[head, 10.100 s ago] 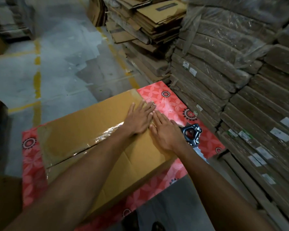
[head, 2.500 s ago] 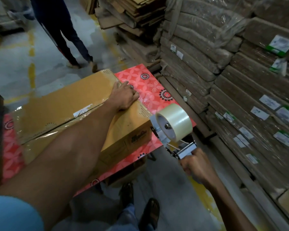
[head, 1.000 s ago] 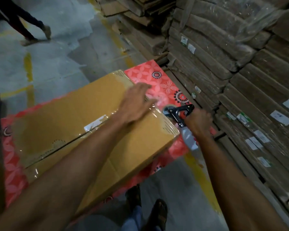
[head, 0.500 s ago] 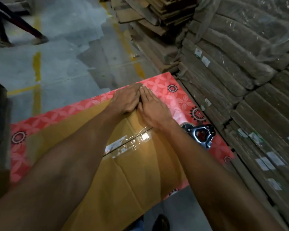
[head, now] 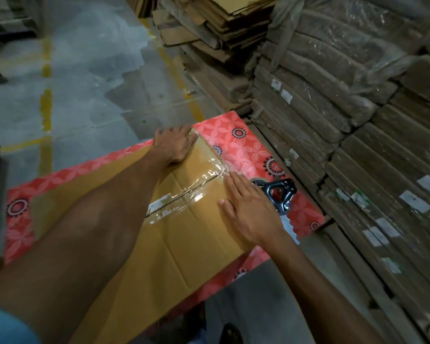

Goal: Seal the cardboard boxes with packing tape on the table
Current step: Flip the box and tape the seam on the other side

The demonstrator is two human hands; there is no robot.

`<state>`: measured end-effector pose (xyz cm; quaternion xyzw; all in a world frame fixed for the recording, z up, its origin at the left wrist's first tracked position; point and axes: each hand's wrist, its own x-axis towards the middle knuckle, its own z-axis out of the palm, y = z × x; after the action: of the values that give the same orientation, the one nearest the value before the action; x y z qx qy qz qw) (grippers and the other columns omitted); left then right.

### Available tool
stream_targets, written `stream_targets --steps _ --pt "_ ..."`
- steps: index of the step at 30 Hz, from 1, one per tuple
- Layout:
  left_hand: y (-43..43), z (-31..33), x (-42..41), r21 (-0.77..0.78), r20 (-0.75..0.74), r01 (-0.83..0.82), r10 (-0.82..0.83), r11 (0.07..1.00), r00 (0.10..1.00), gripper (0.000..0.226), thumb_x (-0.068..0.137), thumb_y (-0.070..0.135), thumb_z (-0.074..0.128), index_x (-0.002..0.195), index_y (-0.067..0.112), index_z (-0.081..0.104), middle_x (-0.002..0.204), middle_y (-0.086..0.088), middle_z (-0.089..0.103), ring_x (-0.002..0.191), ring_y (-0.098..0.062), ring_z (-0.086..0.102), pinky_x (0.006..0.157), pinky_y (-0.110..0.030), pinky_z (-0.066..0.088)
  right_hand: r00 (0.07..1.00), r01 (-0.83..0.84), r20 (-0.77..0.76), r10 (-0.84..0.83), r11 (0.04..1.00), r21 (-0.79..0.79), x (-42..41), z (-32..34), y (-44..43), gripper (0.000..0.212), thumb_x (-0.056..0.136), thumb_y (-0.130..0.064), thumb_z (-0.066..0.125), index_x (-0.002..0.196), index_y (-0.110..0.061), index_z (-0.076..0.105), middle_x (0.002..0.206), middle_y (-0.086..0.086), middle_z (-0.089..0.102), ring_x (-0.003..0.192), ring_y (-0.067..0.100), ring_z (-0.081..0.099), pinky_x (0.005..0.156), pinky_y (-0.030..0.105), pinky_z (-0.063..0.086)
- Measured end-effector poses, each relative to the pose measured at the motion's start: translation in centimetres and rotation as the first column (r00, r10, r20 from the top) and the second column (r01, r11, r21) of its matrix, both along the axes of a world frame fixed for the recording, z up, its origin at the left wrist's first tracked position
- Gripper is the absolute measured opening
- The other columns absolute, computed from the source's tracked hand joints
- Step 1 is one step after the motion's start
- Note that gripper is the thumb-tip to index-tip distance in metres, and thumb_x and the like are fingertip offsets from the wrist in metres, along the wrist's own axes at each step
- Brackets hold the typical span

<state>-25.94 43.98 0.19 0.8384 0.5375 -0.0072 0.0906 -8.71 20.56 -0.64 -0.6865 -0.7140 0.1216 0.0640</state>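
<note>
The view was dim and warm-toned; the strongest light fell on the concrete floor [head: 90, 78] at upper left, pale and faintly washed out; the clear tape [head: 209, 173] on the box [head: 196, 244] threw small white glints; the cardboard stacks [head: 370, 170] at right sank into shadow; wide-angle bending curved the edges; the left hand [head: 175, 145] was softly motion-blurred.

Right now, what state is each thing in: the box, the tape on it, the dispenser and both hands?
cardboard box, flaps closed, lying on the table.
tape strip, stuck along the seam, wrinkled.
tape dispenser, lying on the table right of the box, unheld.
left hand, resting on the box's far corner.
right hand, fingers straight, pressing the box's right edge by the seam.
</note>
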Motion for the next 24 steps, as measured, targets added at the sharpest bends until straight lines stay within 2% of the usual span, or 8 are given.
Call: stream_targets --steps 2,5,9,16,18,20,23,24 --pt "-1.7 0.1 0.6 0.016 -0.018 -0.002 0.002 1.000 1.000 0.063 0.104 0.054 0.010 0.157 0.022 0.021 0.165 -0.005 0.020 0.151 -0.033 0.018 0.119 -0.060 0.009 1.000 0.001 0.001 -0.001 1.000 -0.003 -0.1 0.1 -0.2 0.066 0.106 -0.054 0.014 0.162 -0.021 0.000 0.170 -0.005 -0.002 0.156 0.010 -0.004 0.127 0.037 0.001" --pt "-7.3 -0.5 2.5 0.048 -0.051 0.178 -0.176 0.983 0.983 0.062 0.105 0.049 0.009 0.161 0.022 0.003 0.169 -0.001 0.002 0.155 -0.027 0.000 0.123 -0.052 0.000 1.000 -0.010 -0.026 0.011 1.000 0.001 -0.1 0.1 0.0 0.067 0.106 -0.053 0.016 0.162 -0.020 0.002 0.170 -0.004 -0.001 0.156 0.011 -0.003 0.127 0.037 0.000" --pt "-13.7 -1.5 3.5 0.055 0.025 0.208 -0.210 0.977 0.977 0.055 0.109 0.038 0.017 0.161 0.026 0.002 0.168 0.007 0.002 0.155 -0.019 -0.001 0.125 -0.046 0.001 0.998 -0.042 -0.043 0.042 0.999 0.004 0.4 -0.1 0.0 0.067 0.106 -0.048 0.021 0.162 -0.016 0.005 0.171 0.000 0.001 0.156 0.012 -0.002 0.127 0.038 0.004" --pt "-14.9 -0.7 4.1 0.010 -0.028 0.122 -0.122 0.992 0.992 0.055 0.107 0.045 0.010 0.159 0.034 -0.003 0.167 0.012 -0.003 0.155 -0.019 -0.002 0.122 -0.052 0.000 1.000 0.016 0.006 -0.016 0.992 0.126 1.1 -1.1 -5.6 0.064 0.107 -0.048 0.019 0.162 -0.015 0.015 0.170 0.004 0.014 0.157 0.017 0.007 0.127 0.039 0.002" --pt "-15.1 -0.6 4.3 -0.013 -0.038 0.089 -0.089 0.996 0.995 0.056 0.106 0.047 0.008 0.159 0.034 -0.005 0.167 0.012 -0.006 0.155 -0.022 -0.003 0.122 -0.056 0.000 0.990 0.106 -0.115 -0.082 0.969 0.222 1.3 -2.8 -9.0 0.062 0.108 -0.047 0.021 0.161 -0.017 0.017 0.169 0.002 0.015 0.157 0.015 0.006 0.128 0.040 0.005" --pt "-15.5 -0.6 4.6 -0.026 -0.050 0.042 -0.044 0.999 0.998 0.056 0.106 0.047 0.007 0.159 0.033 -0.006 0.167 0.010 -0.008 0.155 -0.024 -0.004 0.122 -0.056 0.000 0.946 0.205 -0.298 -0.124 0.945 0.257 0.9 -4.5 -11.7 0.062 0.109 -0.044 0.027 0.162 -0.018 0.007 0.171 0.000 0.003 0.156 0.011 -0.005 0.127 0.036 0.004" --pt "-16.2 -0.6 5.3 -0.050 -0.034 -0.047 0.045 0.998 0.998 0.058 0.107 0.045 0.007 0.160 0.027 -0.007 0.168 0.005 -0.009 0.154 -0.027 -0.005 0.123 -0.055 0.002 0.778 0.307 -0.607 -0.161 0.941 0.144 -1.1 -6.0 -13.9 0.075 0.108 -0.045 0.036 0.156 -0.028 -0.019 0.165 -0.009 -0.026 0.151 0.002 -0.022 0.120 0.017 -0.005" --pt "-16.5 -0.5 5.4 -0.056 -0.017 -0.074 0.073 0.996 0.997 0.059 0.107 0.045 0.008 0.160 0.024 -0.006 0.168 0.002 -0.009 0.154 -0.028 -0.005 0.123 -0.055 0.002 0.713 0.312 -0.678 -0.178 0.947 0.079 -1.9 -6.4 -14.4 0.080 0.106 -0.047 0.038 0.155 -0.029 -0.022 0.163 -0.011 -0.030 0.150 0.001 -0.023 0.120 0.018 -0.003"
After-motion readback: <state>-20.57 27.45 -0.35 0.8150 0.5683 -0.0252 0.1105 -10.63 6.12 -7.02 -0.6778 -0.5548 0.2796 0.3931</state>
